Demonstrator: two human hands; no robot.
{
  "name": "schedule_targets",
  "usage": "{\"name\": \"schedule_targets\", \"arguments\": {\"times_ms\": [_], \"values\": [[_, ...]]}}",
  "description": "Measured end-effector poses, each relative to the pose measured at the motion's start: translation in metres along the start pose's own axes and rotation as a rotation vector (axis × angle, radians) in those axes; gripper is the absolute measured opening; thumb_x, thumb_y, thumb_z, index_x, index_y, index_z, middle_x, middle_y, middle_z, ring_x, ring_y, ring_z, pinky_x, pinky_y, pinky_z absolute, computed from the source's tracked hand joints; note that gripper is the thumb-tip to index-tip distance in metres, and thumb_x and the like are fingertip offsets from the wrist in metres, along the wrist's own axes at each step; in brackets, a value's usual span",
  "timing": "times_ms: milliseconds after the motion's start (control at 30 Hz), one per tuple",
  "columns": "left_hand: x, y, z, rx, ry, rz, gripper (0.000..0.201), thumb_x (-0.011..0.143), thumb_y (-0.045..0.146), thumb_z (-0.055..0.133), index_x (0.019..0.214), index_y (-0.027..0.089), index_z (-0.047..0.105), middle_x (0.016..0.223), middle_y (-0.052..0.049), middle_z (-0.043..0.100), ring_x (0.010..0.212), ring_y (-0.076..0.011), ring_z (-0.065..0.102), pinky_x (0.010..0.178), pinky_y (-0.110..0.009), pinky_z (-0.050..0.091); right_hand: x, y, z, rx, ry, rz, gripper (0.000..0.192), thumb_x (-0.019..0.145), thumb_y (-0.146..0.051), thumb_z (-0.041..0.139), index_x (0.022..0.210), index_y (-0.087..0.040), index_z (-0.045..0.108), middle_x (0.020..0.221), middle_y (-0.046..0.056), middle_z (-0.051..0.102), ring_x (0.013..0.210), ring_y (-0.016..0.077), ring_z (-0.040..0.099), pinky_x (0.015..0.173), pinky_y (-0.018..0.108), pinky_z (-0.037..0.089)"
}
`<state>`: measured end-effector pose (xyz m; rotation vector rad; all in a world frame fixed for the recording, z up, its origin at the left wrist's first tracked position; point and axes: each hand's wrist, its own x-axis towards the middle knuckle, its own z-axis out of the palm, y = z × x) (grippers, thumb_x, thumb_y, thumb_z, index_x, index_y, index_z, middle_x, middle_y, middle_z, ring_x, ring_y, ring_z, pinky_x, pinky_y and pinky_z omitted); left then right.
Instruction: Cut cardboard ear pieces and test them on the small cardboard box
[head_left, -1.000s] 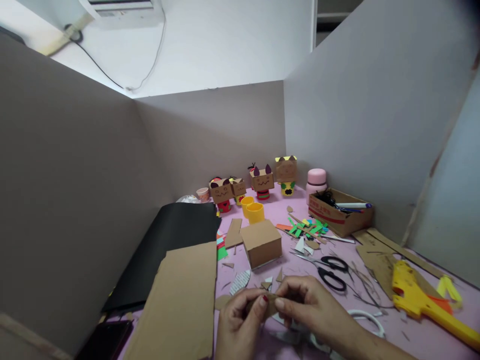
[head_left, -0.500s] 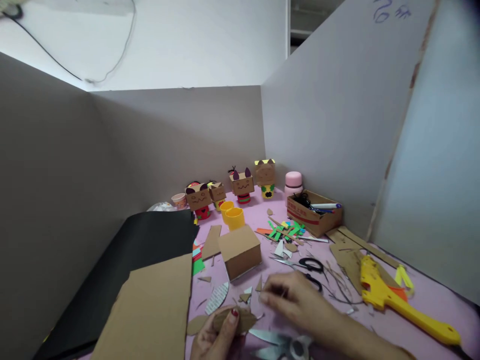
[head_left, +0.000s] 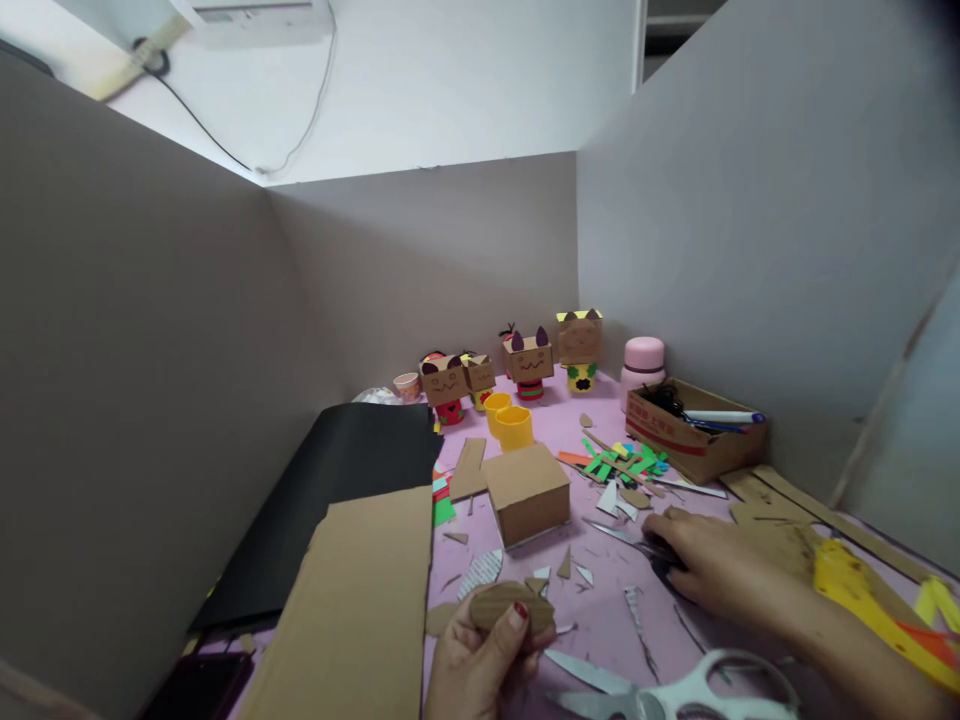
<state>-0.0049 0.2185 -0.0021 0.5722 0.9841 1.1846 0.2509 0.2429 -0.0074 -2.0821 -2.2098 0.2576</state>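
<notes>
Pink tabletop (head_left: 600, 610) walled in by grey partition boards, littered with paper scraps. At lower left, a black sheet (head_left: 337, 500) with a flat cardboard sheet (head_left: 360, 610) overlapping its near edge. Along the back, centre of frame, a row of small cardboard box figures (head_left: 525, 362), two yellow cups (head_left: 508, 420) just in front, then a plain cardboard box (head_left: 526, 492). At bottom centre, left hand (head_left: 480, 665) pinching an oval cardboard piece (head_left: 510, 606) between thumb and fingers, lifted just above the tabletop. Beside it, white-handled scissors (head_left: 675, 690) lying flat at the bottom edge. Right of centre, right hand (head_left: 720, 570) palm down, fingers curled over black-handled scissors (head_left: 637, 543); grip hidden, cannot tell whether closed. At far right, an open carton of pens (head_left: 694, 440) and a yellow glue gun (head_left: 862, 590).
</notes>
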Motion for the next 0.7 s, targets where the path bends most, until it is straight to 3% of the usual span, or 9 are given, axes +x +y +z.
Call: {"name": "schedule_targets", "arguments": {"times_ms": [133,300,367,433,533,633,700], "values": [[-0.004,0.007,0.004,0.008,0.038,0.043,0.043,0.034,0.036,0.095,0.066,0.017,0.073,0.059,-0.001,0.075,0.049,-0.0132,0.07,0.039,-0.011,0.047,-0.007,0.003,-0.013,0.274,-0.022,-0.051,0.038,0.065,-0.01,0.054,0.099,-0.018,0.07,0.095,0.01,0.072,0.087,0.0295,0.064,0.074,0.037,0.044],[-0.008,0.014,0.008,-0.01,0.048,0.079,0.043,0.033,0.04,0.094,0.064,0.017,0.074,0.056,-0.001,0.075,0.047,-0.0127,0.07,0.037,-0.01,0.047,-0.015,-0.008,-0.018,1.137,-0.141,-0.013,0.035,0.071,-0.033,0.064,0.104,-0.02,0.064,0.093,0.007,0.07,0.086,0.0246,0.063,0.073,0.033,0.048],[-0.009,0.015,0.007,-0.008,0.039,0.08,0.042,0.035,0.039,0.094,0.065,0.017,0.074,0.057,-0.001,0.075,0.048,-0.0126,0.07,0.039,-0.01,0.047,-0.016,-0.019,-0.013,1.36,-0.179,0.002,0.04,0.071,-0.042,0.071,0.105,-0.022,0.06,0.083,0.003,0.067,0.073,0.0186,0.062,0.066,0.029,0.048],[-0.009,0.016,0.005,0.001,0.021,0.078,0.041,0.038,0.039,0.093,0.066,0.016,0.073,0.059,-0.002,0.075,0.05,-0.0128,0.07,0.04,-0.011,0.047,-0.017,-0.034,-0.007,1.402,-0.161,-0.033,0.043,0.07,-0.046,0.074,0.101,-0.022,0.058,0.071,-0.002,0.06,0.059,0.0132,0.055,0.056,0.024,0.044],[-0.007,0.015,0.001,0.024,-0.009,0.073,0.037,0.046,0.036,0.092,0.069,0.015,0.073,0.063,-0.003,0.075,0.053,-0.0143,0.07,0.042,-0.014,0.047,-0.021,-0.055,0.002,1.319,-0.15,-0.135,0.042,0.067,-0.049,0.076,0.094,-0.022,0.061,0.069,-0.002,0.057,0.06,0.0131,0.053,0.053,0.023,0.043],[-0.007,0.015,-0.002,0.05,-0.016,0.067,0.035,0.049,0.036,0.091,0.071,0.015,0.072,0.065,-0.004,0.075,0.054,-0.0153,0.07,0.044,-0.016,0.047,-0.026,-0.064,0.01,1.226,-0.203,-0.24,0.05,0.071,-0.046,0.072,0.114,-0.023,0.062,0.084,0.004,0.065,0.073,0.0189,0.062,0.065,0.028,0.051],[-0.008,0.015,-0.003,0.072,-0.017,0.066,0.035,0.05,0.037,0.091,0.07,0.016,0.072,0.064,-0.004,0.075,0.055,-0.0151,0.07,0.045,-0.016,0.046,-0.029,-0.063,0.015,1.127,-0.15,-0.269,0.05,0.076,-0.04,0.069,0.123,-0.027,0.06,0.102,0.007,0.069,0.087,0.0223,0.065,0.076,0.032,0.053]]}}
